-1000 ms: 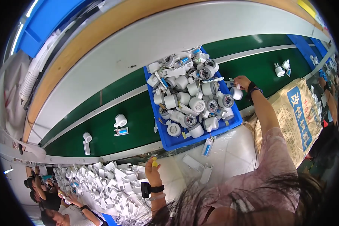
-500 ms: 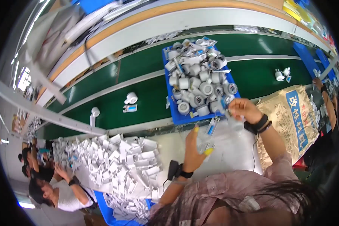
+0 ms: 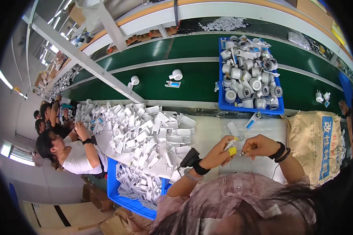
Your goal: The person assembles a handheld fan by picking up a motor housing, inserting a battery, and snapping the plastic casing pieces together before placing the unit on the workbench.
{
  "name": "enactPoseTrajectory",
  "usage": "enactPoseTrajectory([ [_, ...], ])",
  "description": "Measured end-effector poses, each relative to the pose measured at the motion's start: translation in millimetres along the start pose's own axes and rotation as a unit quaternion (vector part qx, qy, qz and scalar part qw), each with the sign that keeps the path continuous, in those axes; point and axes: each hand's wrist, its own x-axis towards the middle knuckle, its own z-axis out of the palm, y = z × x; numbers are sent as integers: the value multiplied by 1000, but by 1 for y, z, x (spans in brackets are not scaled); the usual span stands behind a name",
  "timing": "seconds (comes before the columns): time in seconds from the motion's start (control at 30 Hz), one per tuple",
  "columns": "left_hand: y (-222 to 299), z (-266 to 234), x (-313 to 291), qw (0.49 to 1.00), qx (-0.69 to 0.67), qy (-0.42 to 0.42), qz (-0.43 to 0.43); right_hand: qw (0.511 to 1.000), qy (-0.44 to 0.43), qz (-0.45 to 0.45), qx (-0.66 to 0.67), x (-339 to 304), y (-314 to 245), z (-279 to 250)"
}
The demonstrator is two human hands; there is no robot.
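Observation:
My left hand (image 3: 219,154), with yellow covers on its thumb and a fingertip, is closed on a small white part (image 3: 229,144). Facing it, my right hand (image 3: 263,147) is closed in a pinch; a tiny shiny piece (image 3: 242,154) shows at its fingertips, too small to name. The two hands almost meet above the pale bench top (image 3: 208,135). Just beyond them on the bench lie a white part with a blue strip (image 3: 252,122) and a plain white piece (image 3: 233,128). Both wrists wear black bands.
A blue crate (image 3: 222,102) heaped with round white-and-grey units stands beyond my hands by the green conveyor (image 3: 145,84). White plastic parts (image 3: 145,129) pile up at left, above another blue crate (image 3: 114,192). A brown paper sack (image 3: 315,152) stands right. Co-workers sit at left (image 3: 76,152).
My right hand has come back from the crate's front edge toward my left. My left hand's spread fingers have closed on the white part. The whole view has swung leftward.

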Motion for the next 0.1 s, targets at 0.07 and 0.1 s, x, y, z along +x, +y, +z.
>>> enactPoseTrajectory([
  [0.07, -6, 2, 3, 997, 76, 23, -1, 963, 79, -17, -259, 5, 8, 9],
  [0.1, -17, 3, 5, 993, 116, 35, 12, 854, 150, -31, -498, 8, 11, 17],
])
